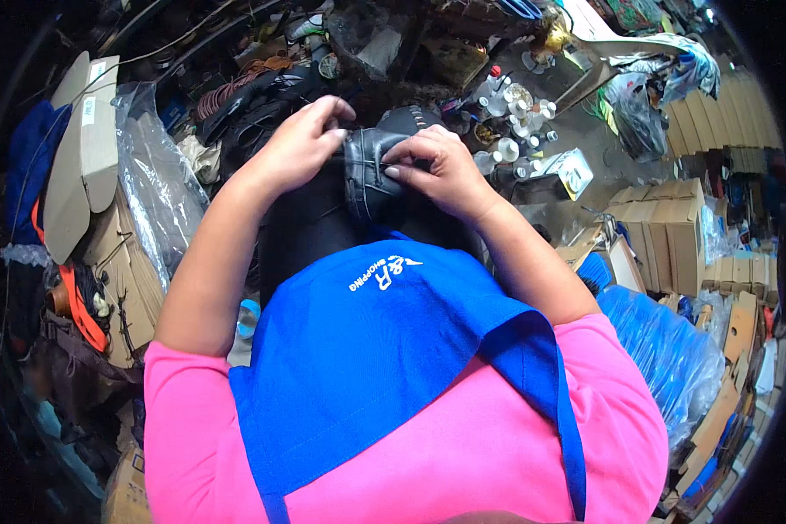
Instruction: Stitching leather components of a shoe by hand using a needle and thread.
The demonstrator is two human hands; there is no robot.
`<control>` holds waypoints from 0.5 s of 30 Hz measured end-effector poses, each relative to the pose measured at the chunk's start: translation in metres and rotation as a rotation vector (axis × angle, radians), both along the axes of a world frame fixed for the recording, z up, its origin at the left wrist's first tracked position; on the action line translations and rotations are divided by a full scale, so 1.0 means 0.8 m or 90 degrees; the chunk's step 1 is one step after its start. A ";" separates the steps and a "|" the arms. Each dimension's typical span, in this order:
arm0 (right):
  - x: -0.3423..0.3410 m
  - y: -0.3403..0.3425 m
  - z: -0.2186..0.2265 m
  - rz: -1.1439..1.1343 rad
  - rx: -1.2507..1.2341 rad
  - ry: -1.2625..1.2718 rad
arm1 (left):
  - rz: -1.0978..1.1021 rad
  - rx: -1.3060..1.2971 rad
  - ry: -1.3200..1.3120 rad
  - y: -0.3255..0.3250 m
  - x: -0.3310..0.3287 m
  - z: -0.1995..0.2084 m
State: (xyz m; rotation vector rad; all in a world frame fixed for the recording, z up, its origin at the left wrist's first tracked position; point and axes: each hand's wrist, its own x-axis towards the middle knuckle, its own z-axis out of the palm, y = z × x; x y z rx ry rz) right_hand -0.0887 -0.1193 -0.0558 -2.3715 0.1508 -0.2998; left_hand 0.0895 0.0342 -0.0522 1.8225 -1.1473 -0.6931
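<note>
Over the dark-clad lap [310, 229], black stitched piece [367, 182]; bottles [517, 115], cartons [668, 234] around.

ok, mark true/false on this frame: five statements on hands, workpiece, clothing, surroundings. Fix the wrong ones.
1. The bare right hand grips a black, white-stitched leather-like item. True.
2. The bare left hand rests on the bright blue fabric apron. False: it is raised by the left edge of the black item; whether it touches is unclear.
3. The apron lies over a pink cloth shirt. True.
4. The small white plastic bottles stand left of the left hand. False: they are beyond the right hand, toward the picture's upper right.
5. Brown folded cardboard is stacked at the picture's right. True.
</note>
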 end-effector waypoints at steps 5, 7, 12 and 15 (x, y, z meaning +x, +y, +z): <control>-0.012 -0.008 -0.008 0.014 -0.022 -0.010 | 0.042 -0.022 -0.078 0.038 -0.017 0.020; -0.010 -0.012 -0.009 0.022 0.007 0.006 | 0.014 -0.051 -0.117 0.042 -0.024 0.028; -0.003 -0.015 -0.006 0.040 0.040 0.024 | 0.000 -0.030 -0.141 0.039 -0.029 0.033; -0.002 -0.014 -0.003 0.039 0.063 0.046 | 0.006 -0.019 -0.164 0.039 -0.028 0.031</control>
